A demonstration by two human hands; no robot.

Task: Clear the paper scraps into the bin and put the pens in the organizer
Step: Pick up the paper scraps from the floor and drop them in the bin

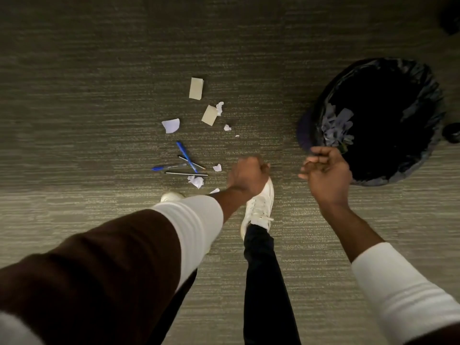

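Note:
Several pens lie in a loose cluster on the carpet: a blue pen [184, 155], a second blue pen [166, 167] and a black pen [186, 174]. Paper scraps are scattered around them: two yellow notes [196, 88] [209, 115], a torn white piece [171, 125] and small crumpled bits [196, 181] [217, 167]. The bin [428, 80], lined with a black bag, stands at the right and holds some paper [338, 128]. My left hand [249, 174] is a closed fist just right of the pens; its contents are hidden. My right hand [326, 170] hovers at the bin's near rim, fingers loosely curled, nothing seen in it. No organizer is in view.
My white shoes [258, 207] and dark trouser legs stand on the grey striped carpet just below the pens. Dark round objects [451, 131] sit at the right edge beside the bin and in the top right corner.

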